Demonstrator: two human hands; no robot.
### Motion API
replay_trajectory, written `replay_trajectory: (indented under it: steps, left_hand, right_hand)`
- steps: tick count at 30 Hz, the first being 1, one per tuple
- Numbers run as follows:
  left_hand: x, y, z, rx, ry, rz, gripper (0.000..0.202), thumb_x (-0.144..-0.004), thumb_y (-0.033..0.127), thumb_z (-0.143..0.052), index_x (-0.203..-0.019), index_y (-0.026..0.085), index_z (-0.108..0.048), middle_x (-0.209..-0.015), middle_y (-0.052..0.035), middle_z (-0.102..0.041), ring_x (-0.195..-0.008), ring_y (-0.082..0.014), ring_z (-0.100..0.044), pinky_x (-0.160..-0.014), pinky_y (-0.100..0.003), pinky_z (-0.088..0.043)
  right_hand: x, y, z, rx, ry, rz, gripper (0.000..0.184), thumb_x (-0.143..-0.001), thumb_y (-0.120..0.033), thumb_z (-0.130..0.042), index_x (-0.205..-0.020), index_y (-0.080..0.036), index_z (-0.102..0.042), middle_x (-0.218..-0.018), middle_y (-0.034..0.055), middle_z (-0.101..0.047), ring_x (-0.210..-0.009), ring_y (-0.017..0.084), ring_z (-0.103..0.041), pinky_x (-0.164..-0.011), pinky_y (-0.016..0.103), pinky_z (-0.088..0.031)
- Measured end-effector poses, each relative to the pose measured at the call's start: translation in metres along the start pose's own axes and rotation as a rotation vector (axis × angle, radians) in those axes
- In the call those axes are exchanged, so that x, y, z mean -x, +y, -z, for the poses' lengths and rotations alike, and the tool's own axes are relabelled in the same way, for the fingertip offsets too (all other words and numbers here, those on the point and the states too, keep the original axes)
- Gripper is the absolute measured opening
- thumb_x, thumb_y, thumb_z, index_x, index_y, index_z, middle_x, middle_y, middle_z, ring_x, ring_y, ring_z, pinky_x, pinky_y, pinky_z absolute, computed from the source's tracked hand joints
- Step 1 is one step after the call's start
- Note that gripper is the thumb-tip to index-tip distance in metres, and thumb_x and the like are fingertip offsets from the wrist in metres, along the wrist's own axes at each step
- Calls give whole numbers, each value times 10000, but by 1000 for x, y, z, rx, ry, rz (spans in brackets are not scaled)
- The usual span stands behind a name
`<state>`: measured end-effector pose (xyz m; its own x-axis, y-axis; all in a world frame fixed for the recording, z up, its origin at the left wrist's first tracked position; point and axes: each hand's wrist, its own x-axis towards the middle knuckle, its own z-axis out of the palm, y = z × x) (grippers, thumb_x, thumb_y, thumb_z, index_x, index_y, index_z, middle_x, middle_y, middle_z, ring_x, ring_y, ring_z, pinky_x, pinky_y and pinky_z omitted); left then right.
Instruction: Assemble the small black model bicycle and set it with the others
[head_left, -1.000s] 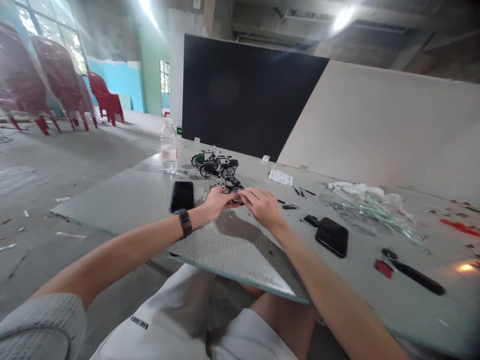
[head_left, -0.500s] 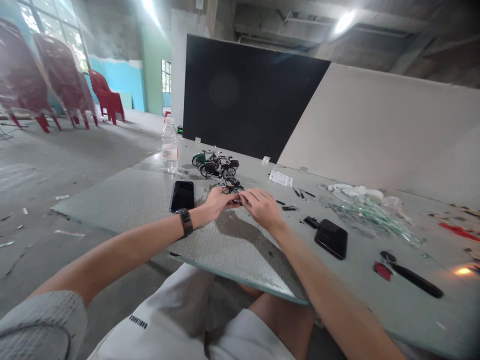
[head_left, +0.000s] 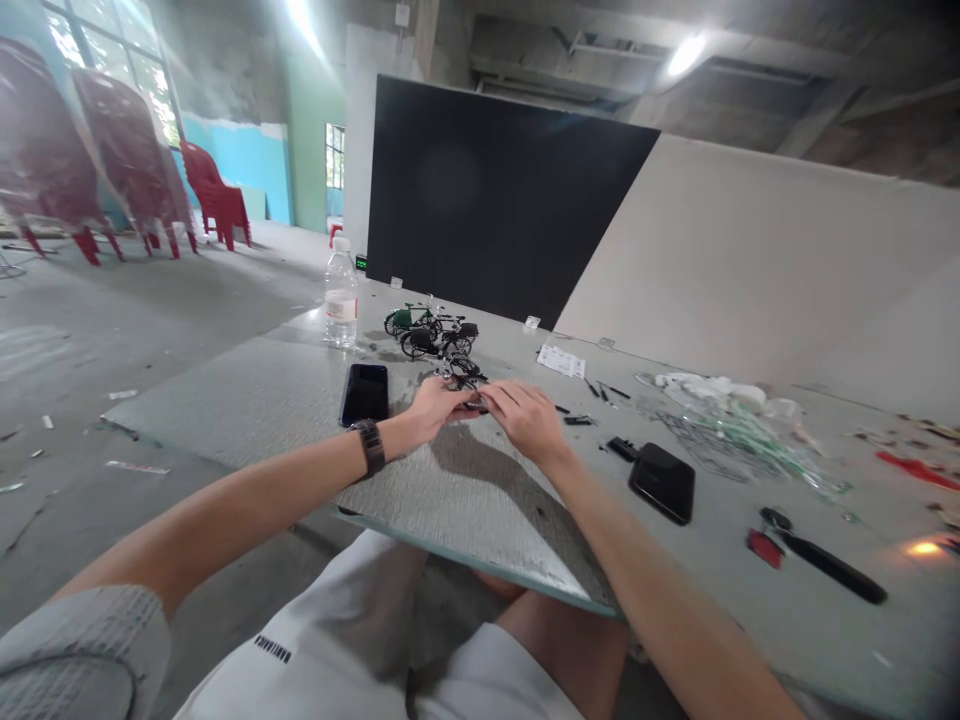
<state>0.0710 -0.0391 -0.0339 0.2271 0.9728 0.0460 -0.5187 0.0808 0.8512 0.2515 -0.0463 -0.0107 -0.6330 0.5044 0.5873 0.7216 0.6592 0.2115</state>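
Observation:
My left hand (head_left: 435,403) and my right hand (head_left: 525,417) meet over the grey table (head_left: 465,500), fingers pinched together on a small dark part (head_left: 474,405) that I cannot make out well. A partly built black model bicycle (head_left: 461,372) lies just beyond my fingertips. Two finished model bicycles, one green (head_left: 409,318) and one black (head_left: 439,340), stand farther back. A black watch sits on my left wrist.
A black phone (head_left: 364,392) lies left of my hands and a second one (head_left: 661,482) right. A water bottle (head_left: 340,296) stands at the back left. Small black parts, clear plastic bags (head_left: 724,425), a paper slip (head_left: 560,361) and a black-handled tool (head_left: 821,558) lie to the right. Red chairs stand far left.
Both hands stay pinched together at the same spot. The view has shifted very slightly; nothing on the table has moved.

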Motion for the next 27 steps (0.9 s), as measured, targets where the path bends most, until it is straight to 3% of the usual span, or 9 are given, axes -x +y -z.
replay_trajectory:
  steps: [6, 10, 14, 27]
  left_hand:
    - [4, 3, -2, -36, 32, -17, 164, -742, 103, -815, -735, 104, -650, -810, -72, -730, -757, -168, -707, -852, -388, -615]
    - [5, 2, -1, -136, 51, -49, 206, -755, 115, -811, -914, 115, -680, -836, -67, -734, -715, -188, -718, -750, -388, -632]
    - [2, -2, 0, -189, 48, -77, 313, -737, 122, -831, -1013, 117, -684, -850, -65, -734, -715, -189, -729, -694, -351, -636]
    - [-1, -10, 3, -224, 54, -85, 570, -746, 177, -848, -1267, 127, -623, -733, 3, -691, -681, -197, -745, -686, -345, -643]
  right_hand:
    - [-3, -1, 1, -196, 25, -97, 275, -1024, -319, -493, -1020, -225, -751, -1006, 83, -767, -951, 238, -686, -797, 349, -512]
    - [-7, 2, 0, -403, -13, -271, 213, -953, -337, -590, -925, -224, -769, -905, 68, -772, -812, 219, -695, -702, 324, -519]
    - [-8, 9, -2, -509, -53, -328, 185, -900, -352, -646, -888, -216, -771, -876, 59, -777, -744, 204, -685, -689, 320, -520]
    - [-10, 4, 10, -325, -138, -275, 119, -908, -282, -660, -865, -220, -751, -883, 53, -760, -797, 206, -662, -692, 313, -458]
